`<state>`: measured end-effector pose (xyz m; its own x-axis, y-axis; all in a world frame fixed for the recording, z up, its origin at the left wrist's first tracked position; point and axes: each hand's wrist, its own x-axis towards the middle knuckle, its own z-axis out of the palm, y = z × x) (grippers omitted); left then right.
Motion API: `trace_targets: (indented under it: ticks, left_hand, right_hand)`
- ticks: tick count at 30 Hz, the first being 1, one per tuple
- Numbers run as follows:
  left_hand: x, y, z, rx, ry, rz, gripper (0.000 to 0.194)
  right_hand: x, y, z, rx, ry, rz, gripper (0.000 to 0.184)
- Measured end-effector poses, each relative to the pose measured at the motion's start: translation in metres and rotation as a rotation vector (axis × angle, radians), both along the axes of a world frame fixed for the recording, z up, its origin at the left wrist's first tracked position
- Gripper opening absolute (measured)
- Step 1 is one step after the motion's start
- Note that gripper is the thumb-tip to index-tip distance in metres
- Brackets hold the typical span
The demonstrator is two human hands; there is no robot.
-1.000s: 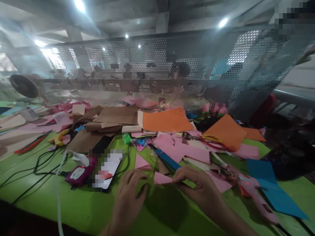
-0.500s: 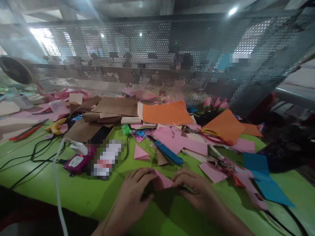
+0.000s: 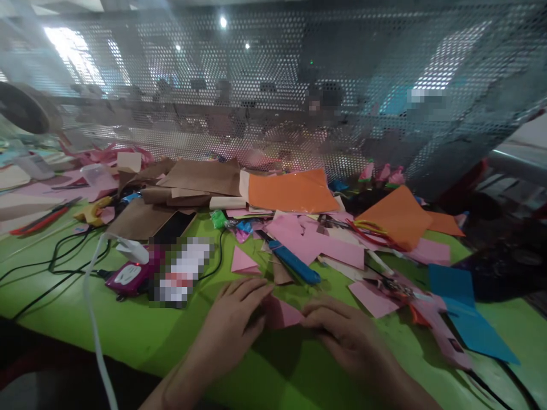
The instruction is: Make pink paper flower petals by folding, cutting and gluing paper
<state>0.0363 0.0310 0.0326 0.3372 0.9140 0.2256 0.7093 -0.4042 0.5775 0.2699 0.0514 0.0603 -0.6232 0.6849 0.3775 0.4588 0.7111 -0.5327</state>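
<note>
A small folded piece of pink paper (image 3: 282, 315) is held between my two hands, just above the green table. My left hand (image 3: 237, 319) grips its left side, with the fingers bent over the top and the thumb below. At the right corner, my right hand (image 3: 346, 329) pinches the paper between curled fingers and thumb; the fingertips are partly hidden. Just beyond my left hand lies a pink paper triangle (image 3: 244, 262). A blue-handled cutter or similar tool (image 3: 294, 262) rests past the held paper, beside a brown paper scrap (image 3: 282, 272).
On the right are a pink glue gun (image 3: 447, 336) and folded blue paper (image 3: 474, 313). A purple power socket (image 3: 130, 276) with a white cable stands left. Orange sheets (image 3: 293, 191), brown paper (image 3: 200, 175) and pink scraps fill the back, before a perforated metal screen (image 3: 265, 85).
The view has tilted slightly downward. The pink paper leans a little differently between my hands, and my left fingers have straightened slightly across its top. Both hands keep their hold.
</note>
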Motion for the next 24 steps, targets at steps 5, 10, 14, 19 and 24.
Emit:
trace_targets:
  ticks: [5,10,14,19,24]
  left_hand:
    - [0.008,0.006,0.01,-0.036,-0.06,0.032,0.03]
    - [0.012,0.005,0.008,-0.036,-0.106,0.091,0.021]
    - [0.011,0.004,0.001,-0.031,-0.097,0.021,0.037]
    - [0.012,0.005,-0.002,-0.034,-0.078,0.018,0.042]
    - [0.014,0.006,-0.001,0.042,-0.045,0.103,0.031]
  right_hand:
    - [0.002,-0.001,0.001,0.045,0.044,-0.011,0.023]
    - [0.0,-0.002,0.002,-0.08,0.117,-0.162,0.026]
    - [-0.003,-0.002,0.005,-0.265,0.122,-0.153,0.017]
    - [-0.001,-0.006,0.009,-0.42,0.156,-0.1,0.014]
    - [-0.002,-0.01,0.008,-0.342,0.098,-0.015,0.027]
